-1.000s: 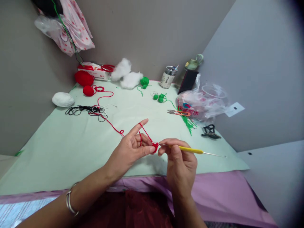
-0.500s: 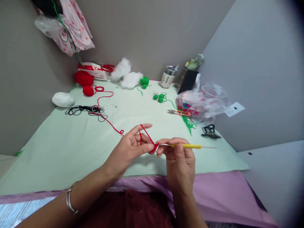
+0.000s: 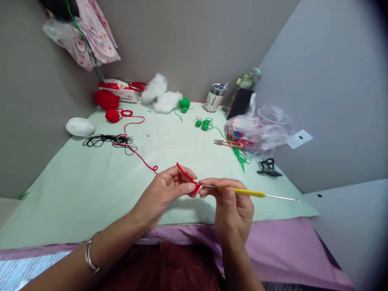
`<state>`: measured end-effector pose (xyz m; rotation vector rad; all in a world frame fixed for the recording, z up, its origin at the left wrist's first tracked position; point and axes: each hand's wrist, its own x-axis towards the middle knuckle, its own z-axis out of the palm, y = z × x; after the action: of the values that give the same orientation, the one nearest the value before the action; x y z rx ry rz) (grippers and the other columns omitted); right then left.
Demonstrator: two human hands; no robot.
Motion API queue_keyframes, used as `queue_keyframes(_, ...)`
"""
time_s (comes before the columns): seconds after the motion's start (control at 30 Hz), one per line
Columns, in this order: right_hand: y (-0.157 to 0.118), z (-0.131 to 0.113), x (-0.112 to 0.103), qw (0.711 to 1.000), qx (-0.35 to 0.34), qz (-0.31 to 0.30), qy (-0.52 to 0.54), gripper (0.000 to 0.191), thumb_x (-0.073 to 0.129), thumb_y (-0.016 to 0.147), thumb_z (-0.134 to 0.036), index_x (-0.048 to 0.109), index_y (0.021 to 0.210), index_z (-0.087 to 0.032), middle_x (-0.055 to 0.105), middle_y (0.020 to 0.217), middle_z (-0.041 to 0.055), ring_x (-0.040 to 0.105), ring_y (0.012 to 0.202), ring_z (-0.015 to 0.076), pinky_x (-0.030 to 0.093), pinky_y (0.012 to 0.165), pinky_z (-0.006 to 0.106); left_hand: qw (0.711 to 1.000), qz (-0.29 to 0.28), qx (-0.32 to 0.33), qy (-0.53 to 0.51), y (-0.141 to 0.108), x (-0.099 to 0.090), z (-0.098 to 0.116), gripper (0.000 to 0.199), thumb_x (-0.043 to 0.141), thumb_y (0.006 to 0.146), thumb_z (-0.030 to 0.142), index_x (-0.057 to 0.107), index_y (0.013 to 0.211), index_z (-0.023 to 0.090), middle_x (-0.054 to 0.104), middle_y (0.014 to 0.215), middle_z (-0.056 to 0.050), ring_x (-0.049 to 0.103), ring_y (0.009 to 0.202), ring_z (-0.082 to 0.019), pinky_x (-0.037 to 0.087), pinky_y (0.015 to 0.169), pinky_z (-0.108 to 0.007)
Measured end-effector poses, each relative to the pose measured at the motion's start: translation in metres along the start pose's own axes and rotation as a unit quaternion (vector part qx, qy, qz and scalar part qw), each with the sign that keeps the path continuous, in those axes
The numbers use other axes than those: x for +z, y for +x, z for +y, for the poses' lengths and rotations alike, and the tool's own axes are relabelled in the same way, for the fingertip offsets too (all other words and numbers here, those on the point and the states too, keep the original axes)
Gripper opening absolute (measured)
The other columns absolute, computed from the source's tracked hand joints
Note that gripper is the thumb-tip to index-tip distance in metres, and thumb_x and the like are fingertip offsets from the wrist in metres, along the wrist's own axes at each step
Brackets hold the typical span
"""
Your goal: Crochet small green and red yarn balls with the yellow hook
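Between thumb and fingers, my left hand [image 3: 166,188] pinches a small red crochet piece [image 3: 197,188]. Red yarn [image 3: 185,171] runs over its raised index finger down to the piece. My right hand [image 3: 232,206] is closed around a crochet hook with a yellow handle [image 3: 247,192], and the hook's metal shaft points left. Its tip meets the red piece at the left fingertips; the exact stitch is too small to make out. A strand trails from the left hand back across the table to a red yarn ball [image 3: 112,115].
Black cord [image 3: 103,140] and a white yarn ball [image 3: 80,127] lie left. White stuffing [image 3: 167,102], small green balls [image 3: 205,124] and a pen can [image 3: 214,98] stand farther back. Orange thread snips [image 3: 228,143], a plastic bag [image 3: 257,131] and a black claw clip [image 3: 269,167] are right.
My right hand has shifted slightly right and the crochet hook has tilted, its rear end lower and farther right. My left index finger has curled down, lowering the red yarn.
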<state>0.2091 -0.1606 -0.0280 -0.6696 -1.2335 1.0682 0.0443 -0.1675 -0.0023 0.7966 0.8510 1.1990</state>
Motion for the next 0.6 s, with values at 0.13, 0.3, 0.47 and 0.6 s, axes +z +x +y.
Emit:
queue_keyframes(0.13, 0.000, 0.001, 0.000, 1.000, -0.006, -0.002, 0.000, 0.019, 0.055, 0.106, -0.027, 0.073, 0.101, -0.023, 0.081, 0.100, 0.0047, 0.074, 0.075, 0.0157, 0.062, 0.071, 0.033, 1.000, 0.004, -0.004, 0.001, 0.000, 0.001, 0.000, 0.048, 0.083, 0.084, 0.024, 0.063, 0.128, 0.020, 0.071, 0.080, 0.004, 0.065, 0.076, -0.010, 0.048, 0.081, -0.026)
queue_keyframes(0.3, 0.006, 0.000, 0.003, 0.989, 0.070, -0.025, 0.126, 0.018, 0.060, 0.103, -0.036, 0.073, 0.097, -0.024, 0.081, 0.093, 0.0026, 0.070, 0.066, 0.0111, 0.060, 0.068, 0.026, 0.999, -0.014, -0.039, 0.033, 0.000, 0.003, 0.004, 0.096, 0.086, 0.081, 0.028, 0.031, 0.159, 0.020, 0.068, 0.076, 0.006, 0.060, 0.060, -0.009, 0.047, 0.065, -0.024)
queue_keyframes(0.47, 0.015, -0.009, 0.003, 0.937, 0.231, 0.014, 0.261, 0.021, 0.079, 0.089, -0.042, 0.070, 0.085, -0.024, 0.078, 0.079, -0.0018, 0.059, 0.051, 0.0049, 0.053, 0.055, 0.015, 0.987, 0.005, -0.006, 0.158, 0.007, -0.023, 0.027, 0.068, 0.083, 0.081, 0.039, 0.057, 0.142, 0.022, 0.058, 0.072, 0.008, 0.043, 0.049, -0.006, 0.033, 0.048, -0.022)
queue_keyframes(0.6, 0.018, -0.011, -0.003, 0.923, 0.257, 0.024, 0.286, 0.022, 0.083, 0.086, -0.041, 0.070, 0.083, -0.023, 0.077, 0.076, -0.0021, 0.058, 0.049, 0.0029, 0.049, 0.052, 0.011, 0.919, 0.094, 0.059, 0.379, 0.012, -0.065, 0.054, 0.026, 0.073, 0.089, 0.045, 0.075, 0.084, 0.019, 0.060, 0.070, 0.002, 0.050, 0.061, -0.011, 0.039, 0.055, -0.023)
